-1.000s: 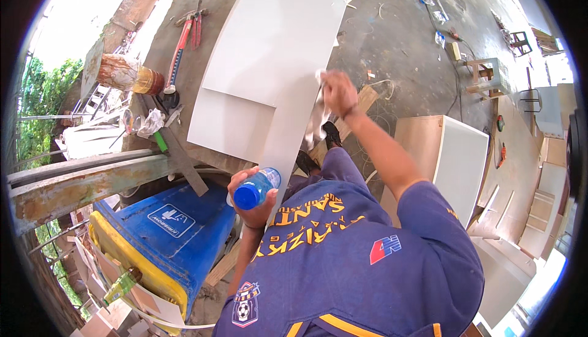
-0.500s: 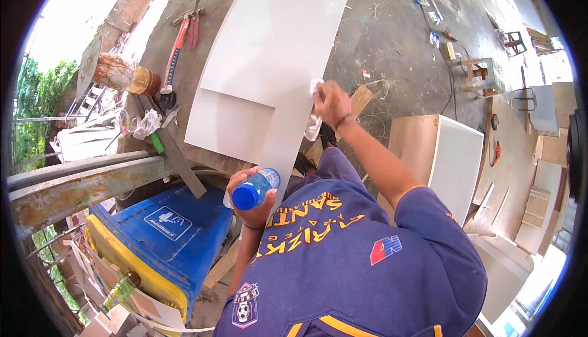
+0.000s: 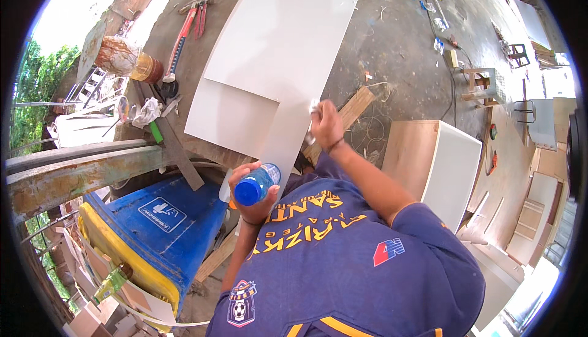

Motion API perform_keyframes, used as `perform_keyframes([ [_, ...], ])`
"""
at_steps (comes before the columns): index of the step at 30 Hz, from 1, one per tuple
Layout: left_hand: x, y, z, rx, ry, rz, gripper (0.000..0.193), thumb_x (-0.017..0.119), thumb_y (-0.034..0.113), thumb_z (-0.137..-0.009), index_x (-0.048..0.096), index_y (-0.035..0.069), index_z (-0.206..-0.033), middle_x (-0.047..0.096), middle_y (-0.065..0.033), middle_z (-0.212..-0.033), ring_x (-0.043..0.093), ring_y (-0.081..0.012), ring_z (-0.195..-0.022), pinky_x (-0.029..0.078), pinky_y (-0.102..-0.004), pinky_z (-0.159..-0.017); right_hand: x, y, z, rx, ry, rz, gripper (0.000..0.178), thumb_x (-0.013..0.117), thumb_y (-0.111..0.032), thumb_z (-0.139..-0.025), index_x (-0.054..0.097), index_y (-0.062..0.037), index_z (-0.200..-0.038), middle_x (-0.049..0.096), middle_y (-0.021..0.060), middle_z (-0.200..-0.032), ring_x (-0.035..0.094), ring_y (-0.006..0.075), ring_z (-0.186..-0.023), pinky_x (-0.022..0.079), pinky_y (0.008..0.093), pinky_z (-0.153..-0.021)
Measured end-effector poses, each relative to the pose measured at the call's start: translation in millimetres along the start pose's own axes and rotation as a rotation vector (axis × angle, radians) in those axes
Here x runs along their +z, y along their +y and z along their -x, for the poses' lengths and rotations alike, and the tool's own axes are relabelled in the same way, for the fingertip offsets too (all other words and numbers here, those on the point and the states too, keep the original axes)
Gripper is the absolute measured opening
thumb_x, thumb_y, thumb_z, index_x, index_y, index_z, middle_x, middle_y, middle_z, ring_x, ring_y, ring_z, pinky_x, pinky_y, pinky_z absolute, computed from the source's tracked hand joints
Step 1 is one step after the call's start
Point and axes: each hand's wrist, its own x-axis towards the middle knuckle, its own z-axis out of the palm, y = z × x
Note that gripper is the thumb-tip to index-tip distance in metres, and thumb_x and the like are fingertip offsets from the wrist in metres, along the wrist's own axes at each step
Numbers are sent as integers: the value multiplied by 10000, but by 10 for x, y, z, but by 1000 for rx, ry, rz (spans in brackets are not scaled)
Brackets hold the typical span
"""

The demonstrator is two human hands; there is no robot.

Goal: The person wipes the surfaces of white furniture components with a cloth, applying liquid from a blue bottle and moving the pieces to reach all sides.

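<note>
My left hand (image 3: 255, 212) is wrapped around a clear plastic bottle (image 3: 267, 174) with a blue cap, held close to my torso. My right hand (image 3: 328, 127) is closed on a crumpled white cloth (image 3: 313, 106) at the right edge of a long white panel (image 3: 294, 18). Part of the cloth hangs below the fingers. The panel has a rectangular notch on its left side, with another white board (image 3: 229, 119) showing there at a lower level.
A red-handled hammer (image 3: 181, 43) and red pliers (image 3: 201, 21) lie left of the panel. A blue-lidded bin (image 3: 165, 214) stands lower left. On the right are a white-sided wooden box (image 3: 450, 174), a stool (image 3: 484, 86) and cables on the floor.
My right hand and the cloth have slid down the panel's edge, toward my body. My left hand still has the bottle, almost in the same place.
</note>
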Motion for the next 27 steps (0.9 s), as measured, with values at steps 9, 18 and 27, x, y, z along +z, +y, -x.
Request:
perform_keyframes([
  [9, -10, 25, -24, 32, -59, -47, 606, 782, 271, -755, 403, 80, -1188, 562, -148, -1098, 559, -259, -1035, 471, -393, -884, -133, -42, -576, 342, -15, -43, 164, 596, -102, -820, 500, -23, -926, 612, 229, -821, 602, 423, -790, 475, 465, -683],
  [18, 12, 42, -29, 37, -81, -79, 633, 798, 283, -738, 404, 76, -1187, 558, -151, -1101, 558, -261, -1045, 470, -403, -893, -48, 41, -573, 299, 44, -73, 168, 583, -109, -825, 487, -12, -923, 594, 218, -783, 594, 399, -760, 464, 448, -671],
  [27, 9, -8, 69, 20, -22, 0, 639, 806, 280, -734, 405, 77, -1188, 541, -152, -1124, 555, -261, -1049, 486, -386, -880, 73, -89, 13, 265, -18, -52, 169, 542, -93, -843, 453, -30, -972, 591, 253, -827, 593, 435, -800, 468, 469, -703],
])
